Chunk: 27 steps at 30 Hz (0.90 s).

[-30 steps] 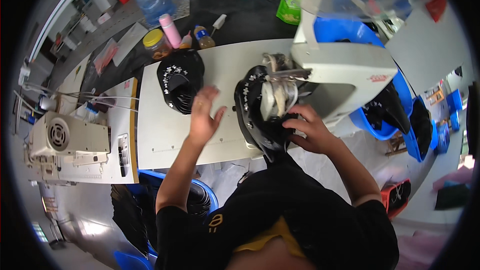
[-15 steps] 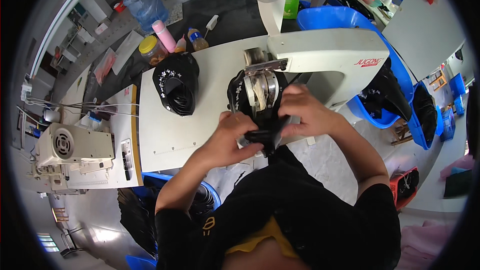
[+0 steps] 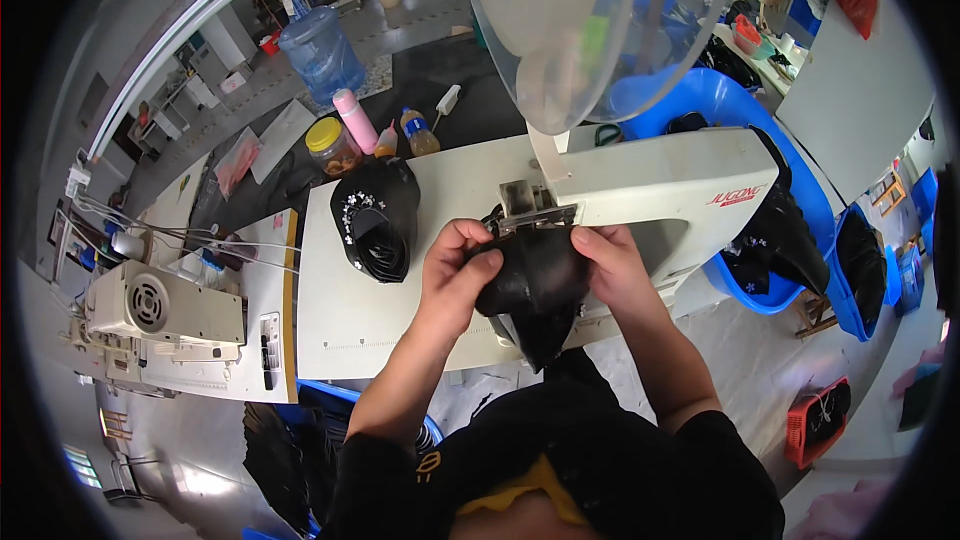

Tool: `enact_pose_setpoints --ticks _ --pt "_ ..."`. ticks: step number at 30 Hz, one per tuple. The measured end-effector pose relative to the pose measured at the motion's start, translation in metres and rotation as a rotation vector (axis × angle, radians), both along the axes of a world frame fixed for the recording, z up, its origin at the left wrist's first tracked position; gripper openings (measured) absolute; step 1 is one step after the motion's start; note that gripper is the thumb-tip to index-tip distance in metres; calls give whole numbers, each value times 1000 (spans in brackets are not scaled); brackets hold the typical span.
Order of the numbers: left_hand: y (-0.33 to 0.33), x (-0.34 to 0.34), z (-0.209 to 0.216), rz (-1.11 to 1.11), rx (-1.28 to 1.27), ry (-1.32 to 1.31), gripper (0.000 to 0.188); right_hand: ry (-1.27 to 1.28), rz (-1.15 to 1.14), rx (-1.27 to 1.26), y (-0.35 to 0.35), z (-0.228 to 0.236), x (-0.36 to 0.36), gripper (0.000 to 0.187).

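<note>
A shiny black cap (image 3: pixel 535 275) is stretched between my two hands in front of the metal head (image 3: pixel 530 205) of a white machine (image 3: pixel 670 175). My left hand (image 3: pixel 455 280) pinches its left edge, thumb on top. At its upper right edge my right hand (image 3: pixel 612 262) grips with thumb and fingers. Part of the cap hangs down to a point over the front edge of the white table (image 3: pixel 440 330). Whether its far edge touches the machine head I cannot tell. To the left stands a stack of black caps (image 3: pixel 385 210) with small white flowers.
A clear plastic shield (image 3: pixel 590 30) hangs above the machine. Behind the table stand a yellow-lidded jar (image 3: pixel 332 145), a pink bottle (image 3: pixel 355 118) and a drink bottle (image 3: pixel 419 132). Blue tubs (image 3: pixel 820 190) with black pieces are at right. Another sewing machine (image 3: pixel 165 300) is at left.
My hands have drawn apart and spread the cap, which now shows a broad, smooth face. Before, they were bunched on it below the machine head. The whole view has shifted.
</note>
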<state>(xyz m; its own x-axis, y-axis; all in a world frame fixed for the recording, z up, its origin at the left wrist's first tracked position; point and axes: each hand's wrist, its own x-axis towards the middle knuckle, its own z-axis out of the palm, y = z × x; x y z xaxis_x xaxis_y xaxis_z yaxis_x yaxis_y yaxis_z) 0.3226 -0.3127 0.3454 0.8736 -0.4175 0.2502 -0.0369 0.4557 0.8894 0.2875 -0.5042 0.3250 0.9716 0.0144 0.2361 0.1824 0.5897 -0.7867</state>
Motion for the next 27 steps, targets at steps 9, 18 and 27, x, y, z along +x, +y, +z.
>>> enact_pose_setpoints --ticks 9,18,27 --pt "-6 6 6 -6 -70 177 10 36 -40 100 -1 -4 8 35" --pt "-14 -2 6 79 -149 244 13 138 -72 140 1 3 5 40" --pt "-16 -4 13 96 -188 340 16 203 -17 213 -2 0 8 34"
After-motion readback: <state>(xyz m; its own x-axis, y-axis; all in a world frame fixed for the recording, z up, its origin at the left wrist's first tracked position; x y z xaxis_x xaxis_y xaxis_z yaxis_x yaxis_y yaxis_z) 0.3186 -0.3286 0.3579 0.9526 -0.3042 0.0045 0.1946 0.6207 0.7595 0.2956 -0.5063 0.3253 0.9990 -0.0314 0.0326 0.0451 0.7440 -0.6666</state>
